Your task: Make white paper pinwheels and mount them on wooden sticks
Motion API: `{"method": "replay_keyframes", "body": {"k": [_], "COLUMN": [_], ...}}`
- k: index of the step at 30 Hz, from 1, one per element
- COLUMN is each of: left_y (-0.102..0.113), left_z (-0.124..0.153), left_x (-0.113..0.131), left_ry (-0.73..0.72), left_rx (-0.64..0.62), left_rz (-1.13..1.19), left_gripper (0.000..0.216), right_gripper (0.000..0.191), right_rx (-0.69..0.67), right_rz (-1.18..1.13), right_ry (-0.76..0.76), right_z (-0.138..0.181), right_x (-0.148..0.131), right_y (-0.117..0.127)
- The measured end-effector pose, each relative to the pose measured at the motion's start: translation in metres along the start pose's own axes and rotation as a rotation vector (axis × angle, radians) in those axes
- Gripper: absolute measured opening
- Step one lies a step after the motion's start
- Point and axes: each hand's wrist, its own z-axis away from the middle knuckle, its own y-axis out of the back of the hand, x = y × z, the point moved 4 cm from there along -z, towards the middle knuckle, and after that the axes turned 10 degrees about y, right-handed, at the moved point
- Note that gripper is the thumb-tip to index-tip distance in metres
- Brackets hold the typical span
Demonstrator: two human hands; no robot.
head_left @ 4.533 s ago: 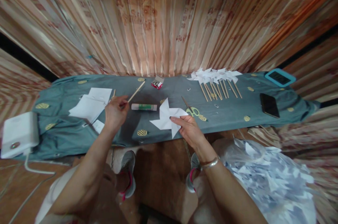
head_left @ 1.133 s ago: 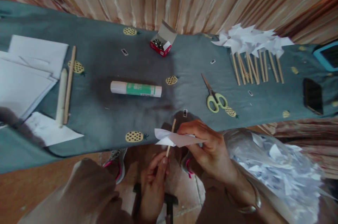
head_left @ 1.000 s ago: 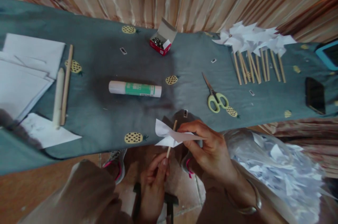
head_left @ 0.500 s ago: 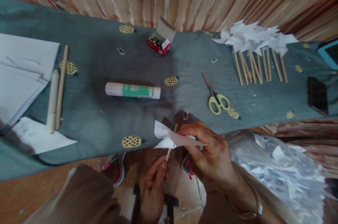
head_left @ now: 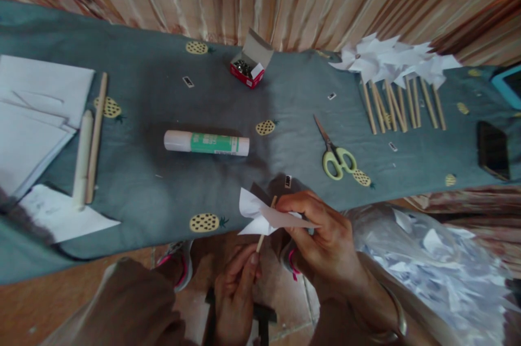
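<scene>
A white paper pinwheel point(head_left: 264, 219) on a thin wooden stick point(head_left: 260, 243) is held just off the table's front edge. My left hand point(head_left: 238, 286) pinches the lower part of the stick between thumb and fingers. At the pinwheel's right side, my right hand point(head_left: 323, 232) is closed on its paper blades, thumb below and forefinger near the top of the stick. The fingers partly hide the right-hand blades. Beyond the hands lie a glue stick point(head_left: 207, 143) with a green label and scissors point(head_left: 336, 153) with yellow-green handles.
An open red box of metal pins point(head_left: 247, 71) sits at the back. Finished pinwheels point(head_left: 391, 61) on sticks lie at the back right, near a phone point(head_left: 492, 150). Paper sheets point(head_left: 36, 129) and wooden sticks point(head_left: 96, 139) lie left. A clear bag of paper pieces point(head_left: 431, 264) stands right.
The whole view has shifted slightly, with things appearing a little lower and to the right. Both hands keep the same hold on the pinwheel and stick.
</scene>
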Motion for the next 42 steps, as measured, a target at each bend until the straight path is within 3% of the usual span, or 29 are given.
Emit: {"method": "replay_keyframes", "body": {"k": [42], "left_y": [0.0014], "left_z": [-0.0018], "left_x": [-0.0027], "left_ry": [-0.024], "left_rx": [0.009], "left_rz": [0.025], "left_gripper": [0.032], "right_gripper": [0.016], "right_rx": [-0.015], "right_rz": [-0.011], "right_ry": [0.021], "right_z": [-0.0015], "right_x": [-0.0019], "right_y": [0.0023]}}
